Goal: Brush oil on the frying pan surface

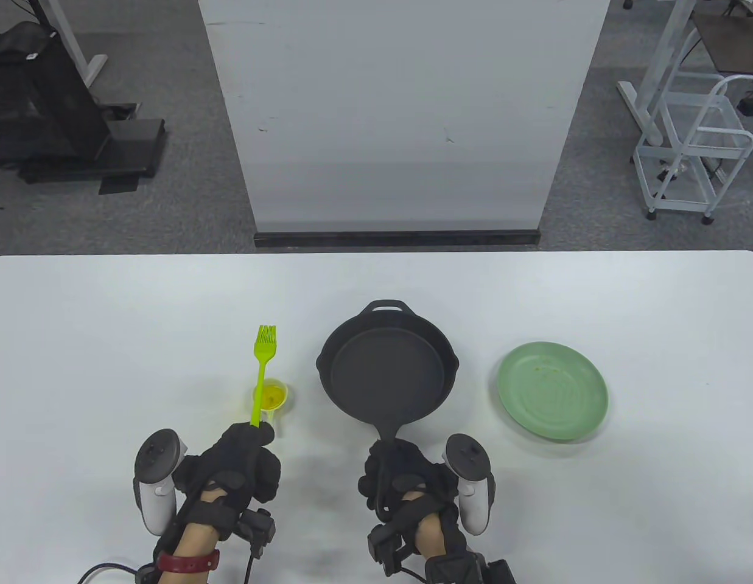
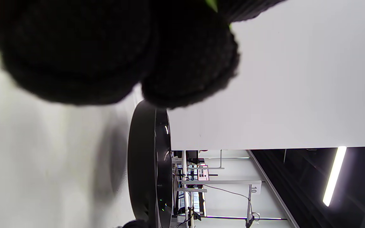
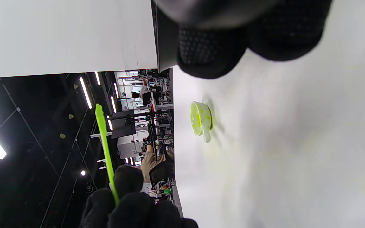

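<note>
A black cast-iron frying pan (image 1: 388,371) sits mid-table with its handle toward me. My right hand (image 1: 400,471) grips that handle. My left hand (image 1: 242,456) holds a lime green silicone brush (image 1: 263,371) by the handle end, bristles pointing up and away, raised over a small cup of yellow oil (image 1: 271,396). In the right wrist view the brush (image 3: 105,148) stands well above the table and the oil cup (image 3: 201,119) rests on it. The left wrist view shows the pan's rim (image 2: 150,164) edge-on under my gloved fingers (image 2: 188,63).
A pale green plate (image 1: 553,389) lies to the right of the pan. A white upright panel (image 1: 400,115) stands behind the table's far edge. A white wire cart (image 1: 693,152) stands on the floor at the far right.
</note>
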Tool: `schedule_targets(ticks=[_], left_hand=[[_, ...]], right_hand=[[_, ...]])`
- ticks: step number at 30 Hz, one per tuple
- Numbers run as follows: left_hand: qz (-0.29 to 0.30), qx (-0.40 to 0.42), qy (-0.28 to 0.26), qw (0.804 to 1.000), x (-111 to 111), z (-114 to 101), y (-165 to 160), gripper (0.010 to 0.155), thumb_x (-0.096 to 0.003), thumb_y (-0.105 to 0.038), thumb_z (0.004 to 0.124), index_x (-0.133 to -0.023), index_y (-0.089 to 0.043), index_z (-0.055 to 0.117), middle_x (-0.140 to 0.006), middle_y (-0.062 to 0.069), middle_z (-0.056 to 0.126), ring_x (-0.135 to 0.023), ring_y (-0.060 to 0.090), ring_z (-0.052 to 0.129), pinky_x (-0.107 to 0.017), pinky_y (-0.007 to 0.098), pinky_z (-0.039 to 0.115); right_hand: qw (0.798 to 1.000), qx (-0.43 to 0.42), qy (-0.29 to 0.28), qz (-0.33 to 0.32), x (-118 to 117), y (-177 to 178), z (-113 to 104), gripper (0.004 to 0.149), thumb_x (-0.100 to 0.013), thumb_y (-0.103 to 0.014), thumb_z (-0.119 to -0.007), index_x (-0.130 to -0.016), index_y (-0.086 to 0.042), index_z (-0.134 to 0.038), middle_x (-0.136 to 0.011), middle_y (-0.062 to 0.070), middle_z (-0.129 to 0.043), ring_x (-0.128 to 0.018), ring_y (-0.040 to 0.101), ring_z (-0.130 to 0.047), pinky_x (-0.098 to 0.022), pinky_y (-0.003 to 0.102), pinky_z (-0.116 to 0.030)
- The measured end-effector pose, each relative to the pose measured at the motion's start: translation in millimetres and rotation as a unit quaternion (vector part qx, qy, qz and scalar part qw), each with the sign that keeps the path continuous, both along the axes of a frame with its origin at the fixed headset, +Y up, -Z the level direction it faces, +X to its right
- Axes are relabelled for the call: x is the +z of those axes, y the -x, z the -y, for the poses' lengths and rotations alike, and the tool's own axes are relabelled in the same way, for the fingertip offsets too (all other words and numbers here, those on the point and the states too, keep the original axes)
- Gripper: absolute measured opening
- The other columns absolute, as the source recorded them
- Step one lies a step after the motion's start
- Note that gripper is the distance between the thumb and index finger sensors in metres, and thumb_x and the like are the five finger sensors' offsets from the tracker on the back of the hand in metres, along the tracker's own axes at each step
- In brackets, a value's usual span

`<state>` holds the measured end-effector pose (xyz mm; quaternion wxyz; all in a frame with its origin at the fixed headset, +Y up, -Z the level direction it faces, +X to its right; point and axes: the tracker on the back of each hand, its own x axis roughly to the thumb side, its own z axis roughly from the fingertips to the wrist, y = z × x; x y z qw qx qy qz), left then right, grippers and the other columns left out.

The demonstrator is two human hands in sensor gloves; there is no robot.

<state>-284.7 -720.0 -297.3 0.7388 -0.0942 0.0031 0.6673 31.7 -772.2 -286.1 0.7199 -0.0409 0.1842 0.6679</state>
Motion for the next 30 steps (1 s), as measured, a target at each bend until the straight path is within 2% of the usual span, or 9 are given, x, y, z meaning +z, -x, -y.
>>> schedule_targets(ticks=[13,20,26,30], left_hand=[[0.003,-0.002,0.004,1.000,0,1,-2,0.049,-0.0478,-0.041,0.060,-0.082,-0.007,0.065,-0.041,-0.001,0.102,-0.019,0.029,0.101,-0.021,0.048,0.086],[0.008,-0.004,0.005,1.000,0,2,-3,0.049,-0.0479,-0.042,0.060,-0.082,-0.007,0.065,-0.040,-0.001,0.101,-0.020,0.029,0.101,-0.021,0.048,0.086],[0.010,-0.003,0.008,1.000,0,2,-4,0.049,-0.0480,-0.042,0.060,-0.082,-0.007,0.066,-0.040,-0.002,0.101,-0.019,0.029,0.101,-0.021,0.047,0.086],[0.010,-0.002,0.006,1.000,0,2,-4,0.049,-0.0480,-0.042,0.060,-0.082,-0.007,0.066,-0.040,-0.002,0.101,-0.019,0.029,0.101,-0.021,0.047,0.086]], right_hand=[[1.000,0.004,0.024,-0.003,-6,4,9,0.056,-0.047,-0.042,-0.057,-0.086,-0.001,-0.054,-0.076,0.024,-0.068,-0.044,0.016,-0.095,-0.030,0.034,-0.086],[0.999,-0.008,0.045,0.000,-7,2,14,0.055,-0.048,-0.041,-0.061,-0.086,-0.001,-0.055,-0.076,0.026,-0.068,-0.042,0.019,-0.095,-0.029,0.035,-0.085],[0.996,0.052,0.060,-0.048,-7,-1,3,0.064,-0.049,-0.042,-0.061,-0.091,0.004,-0.049,-0.082,0.032,-0.061,-0.049,0.027,-0.093,-0.033,0.041,-0.083],[0.992,0.101,0.042,-0.065,-5,-2,-5,0.070,-0.049,-0.045,-0.061,-0.093,0.007,-0.046,-0.085,0.034,-0.058,-0.056,0.031,-0.091,-0.036,0.043,-0.083]])
